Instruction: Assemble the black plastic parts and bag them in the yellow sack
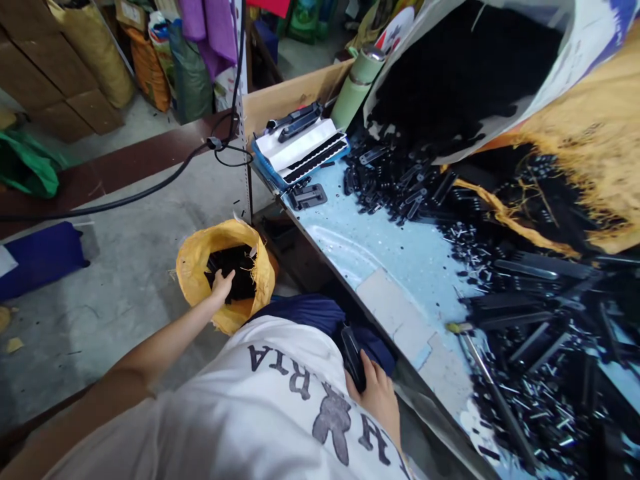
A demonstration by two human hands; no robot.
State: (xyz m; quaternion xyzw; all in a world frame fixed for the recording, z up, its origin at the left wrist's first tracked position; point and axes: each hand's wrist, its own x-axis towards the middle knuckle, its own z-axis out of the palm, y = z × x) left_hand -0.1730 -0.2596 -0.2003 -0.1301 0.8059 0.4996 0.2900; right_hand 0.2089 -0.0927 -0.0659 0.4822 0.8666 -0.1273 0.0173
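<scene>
muted light, wide-angle edge distortion

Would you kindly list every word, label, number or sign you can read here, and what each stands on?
"A", "R": letters on the white shirt; folds break up the full wording.
Purple print on the white sack: cut off, unreadable.
Label on the small cardboard box: too small to read.

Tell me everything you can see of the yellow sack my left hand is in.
The yellow sack looks like wrinkled woven plastic, with loose threads along its right rim. It seems to stand on the floor beside the table, its roundish mouth open upward. Dark pieces lie inside, too shadowed to tell apart. Your left hand is in the mouth, apparently touching them.
</scene>
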